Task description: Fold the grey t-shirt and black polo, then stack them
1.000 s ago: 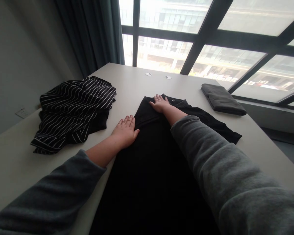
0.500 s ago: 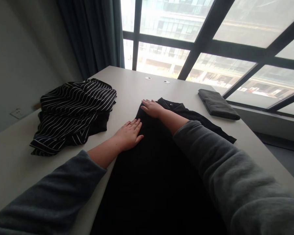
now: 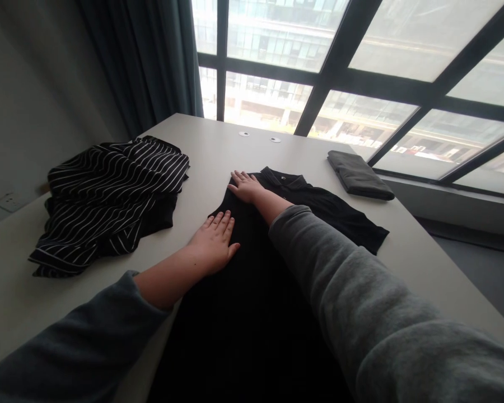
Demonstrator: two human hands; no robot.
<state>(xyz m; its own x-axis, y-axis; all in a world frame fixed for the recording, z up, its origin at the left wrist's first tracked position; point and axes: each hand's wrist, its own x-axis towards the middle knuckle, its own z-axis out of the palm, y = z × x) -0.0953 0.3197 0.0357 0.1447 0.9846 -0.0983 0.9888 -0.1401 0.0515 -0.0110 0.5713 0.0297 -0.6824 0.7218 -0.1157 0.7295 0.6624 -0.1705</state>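
Observation:
A black collared shirt (image 3: 252, 302) lies spread on the white table (image 3: 210, 140), its collar toward the window and one sleeve out to the right. My left hand (image 3: 214, 240) rests flat on the shirt's left edge, fingers stretched out. Farther up, near the collar, my right hand (image 3: 246, 186) lies with its palm down on the shoulder area. Neither hand grips the cloth. The lower part of the shirt is so dark that its folds cannot be made out.
A loose heap of black-and-white striped clothing (image 3: 117, 196) lies on the left. A folded dark grey cloth (image 3: 359, 174) sits near the table's right edge. Two round cable caps (image 3: 244, 134) are set in the far tabletop, before a large window (image 3: 269, 101) and a dark curtain (image 3: 151, 61).
The view has turned slightly right, so everything appears farther left. My left hand has slid a little toward me along the shirt's edge. The right hand stays near the collar.

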